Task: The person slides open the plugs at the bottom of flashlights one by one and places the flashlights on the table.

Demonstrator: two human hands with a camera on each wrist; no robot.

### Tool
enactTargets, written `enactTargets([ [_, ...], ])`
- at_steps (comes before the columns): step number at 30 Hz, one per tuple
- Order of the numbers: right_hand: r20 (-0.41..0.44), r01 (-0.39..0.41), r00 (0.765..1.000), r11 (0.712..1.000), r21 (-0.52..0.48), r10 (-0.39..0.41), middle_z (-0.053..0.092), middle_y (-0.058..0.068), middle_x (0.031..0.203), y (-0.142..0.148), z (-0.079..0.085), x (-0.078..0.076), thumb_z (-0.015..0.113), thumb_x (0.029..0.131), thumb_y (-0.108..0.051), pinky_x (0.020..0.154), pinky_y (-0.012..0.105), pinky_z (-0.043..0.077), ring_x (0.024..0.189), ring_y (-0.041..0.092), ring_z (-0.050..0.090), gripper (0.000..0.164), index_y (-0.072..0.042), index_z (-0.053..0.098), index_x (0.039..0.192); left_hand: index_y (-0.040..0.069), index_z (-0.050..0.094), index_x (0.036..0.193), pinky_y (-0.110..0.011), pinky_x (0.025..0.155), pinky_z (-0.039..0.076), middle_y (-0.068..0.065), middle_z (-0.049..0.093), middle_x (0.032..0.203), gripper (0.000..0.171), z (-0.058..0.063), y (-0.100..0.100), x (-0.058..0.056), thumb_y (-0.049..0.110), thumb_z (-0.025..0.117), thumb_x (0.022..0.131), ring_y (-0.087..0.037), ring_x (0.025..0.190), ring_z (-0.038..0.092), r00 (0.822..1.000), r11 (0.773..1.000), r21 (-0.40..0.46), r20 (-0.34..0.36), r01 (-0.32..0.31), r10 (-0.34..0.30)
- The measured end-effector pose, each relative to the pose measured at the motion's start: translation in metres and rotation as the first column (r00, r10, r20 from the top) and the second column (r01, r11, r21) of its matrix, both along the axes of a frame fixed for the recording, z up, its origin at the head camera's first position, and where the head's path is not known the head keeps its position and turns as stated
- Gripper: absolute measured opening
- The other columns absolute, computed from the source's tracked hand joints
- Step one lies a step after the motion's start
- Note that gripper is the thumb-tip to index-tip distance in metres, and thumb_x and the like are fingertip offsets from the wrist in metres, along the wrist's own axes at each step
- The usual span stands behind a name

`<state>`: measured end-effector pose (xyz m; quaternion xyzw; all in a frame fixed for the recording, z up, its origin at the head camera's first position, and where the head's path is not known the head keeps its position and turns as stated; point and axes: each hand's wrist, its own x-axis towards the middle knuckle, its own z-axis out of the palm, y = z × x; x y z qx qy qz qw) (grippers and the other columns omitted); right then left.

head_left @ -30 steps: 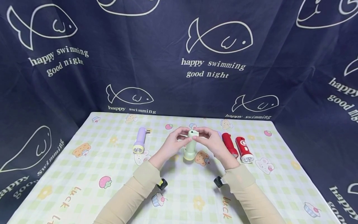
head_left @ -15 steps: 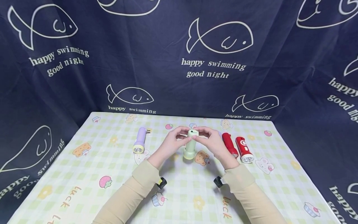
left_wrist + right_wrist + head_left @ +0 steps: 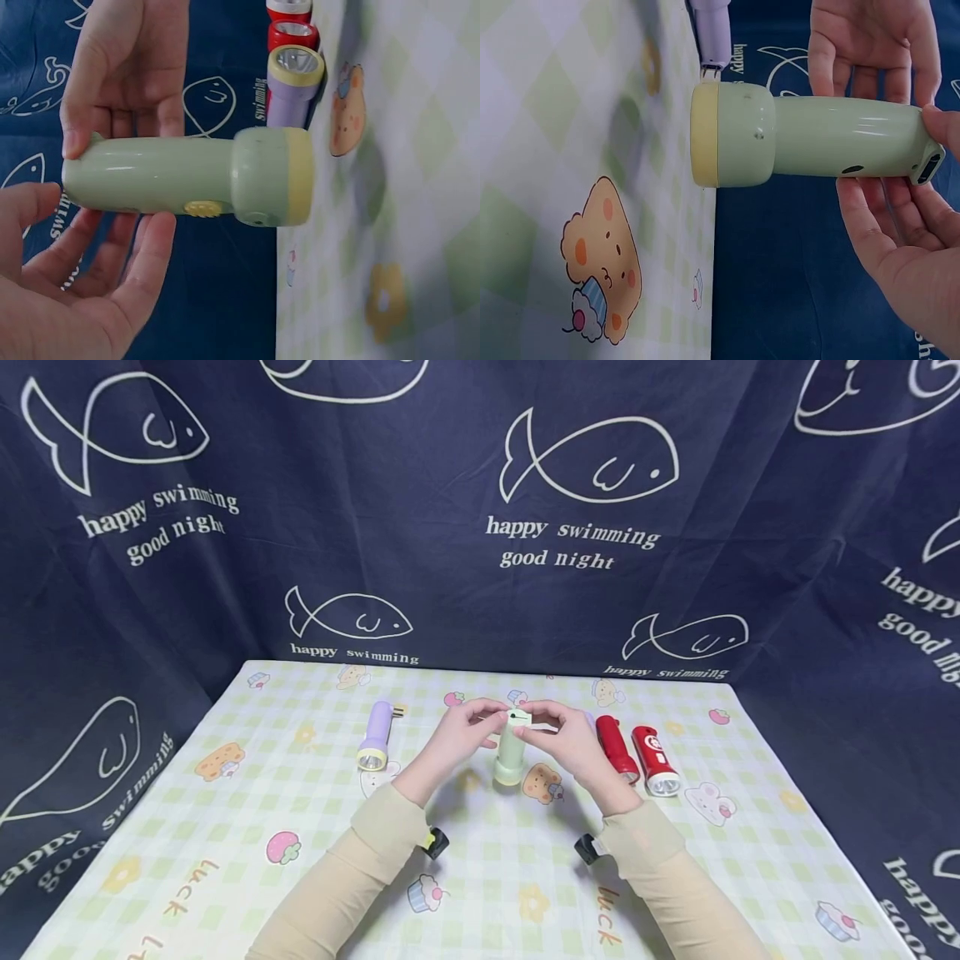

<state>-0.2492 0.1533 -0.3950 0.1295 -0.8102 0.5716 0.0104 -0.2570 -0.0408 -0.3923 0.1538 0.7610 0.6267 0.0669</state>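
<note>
A pale green flashlight [image 3: 511, 758] with a yellow rim hangs lens down above the tablecloth, between both hands. My right hand [image 3: 566, 739] holds its upper end, thumb at the near side and fingers behind. From the other side my left hand [image 3: 453, 739] holds the same end, its thumb tip at the tail. In the left wrist view a ridged yellow switch [image 3: 202, 208] shows on the flashlight's side, with a left fingertip just beside it. The right wrist view shows a dark slot [image 3: 928, 168] at the tail end.
A purple flashlight [image 3: 377, 735] with metal prongs out lies to the left. On the right lie two red flashlights, one plain [image 3: 617, 747] and one with a white emblem [image 3: 655, 760]. Another purple flashlight [image 3: 289, 105] is mostly hidden behind my right hand. A dark fish-print curtain [image 3: 450, 568] surrounds the table.
My left thumb has moved up from the flashlight's near side to its tail end, and the left fingers have shifted slightly. The right hand has stayed in place.
</note>
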Motion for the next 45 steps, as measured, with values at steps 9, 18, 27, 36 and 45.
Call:
enactTargets([
  [9,-0.028,-0.037,0.999,0.999,-0.035,0.036,0.065,0.014,0.116,-0.001,0.0,0.0,0.076,0.079,-0.016,0.089,0.03,0.053,0.107,0.024,0.061,0.043,-0.002,0.062,0.118,0.002,0.066,0.108,-0.03,0.071,0.058,-0.012,0.068,0.104,0.026,0.007,0.005,-0.001,0.023,0.058,0.094,-0.02,0.088,0.066,0.996,0.998,0.018,0.058,-0.068,0.067],
  [18,-0.052,-0.056,0.997,0.997,-0.049,0.053,0.064,0.017,0.116,-0.002,0.0,0.0,0.076,0.079,-0.013,0.088,0.027,0.053,0.109,0.035,0.059,0.042,-0.002,0.063,0.117,0.001,0.067,0.104,-0.03,0.07,0.059,-0.012,0.068,0.099,0.021,0.009,0.006,-0.001,0.017,0.06,0.091,-0.017,0.084,0.065,0.993,0.994,0.05,0.08,-0.094,0.09],
  [27,-0.069,-0.046,0.997,0.999,-0.003,0.046,0.059,0.023,0.122,-0.011,0.024,0.018,0.071,0.082,-0.003,0.091,0.036,0.052,0.11,0.038,0.058,0.04,0.006,0.059,0.119,0.002,0.069,0.098,-0.03,0.07,0.059,-0.01,0.07,0.096,0.017,0.01,0.004,0.0,0.016,0.064,0.088,-0.015,0.084,0.066,0.993,0.993,0.077,0.074,-0.094,0.088],
  [36,-0.049,-0.029,0.998,0.999,-0.017,0.028,0.062,0.014,0.122,-0.007,0.001,0.002,0.076,0.08,-0.012,0.087,0.026,0.053,0.101,0.028,0.066,0.042,-0.005,0.063,0.12,0.0,0.071,0.092,-0.028,0.069,0.059,-0.012,0.07,0.089,0.016,0.011,0.003,0.002,0.014,0.069,0.085,-0.017,0.075,0.069,0.985,0.982,0.106,0.091,-0.155,0.146],
  [45,-0.066,-0.06,0.996,0.997,-0.049,0.057,0.065,0.013,0.117,-0.009,0.0,0.004,0.077,0.078,-0.013,0.083,0.027,0.055,0.095,0.025,0.068,0.042,-0.006,0.064,0.117,0.001,0.071,0.089,-0.027,0.068,0.058,-0.011,0.07,0.087,0.013,0.011,0.002,0.003,0.013,0.069,0.084,-0.015,0.071,0.068,0.987,0.985,0.079,0.064,-0.155,0.151],
])
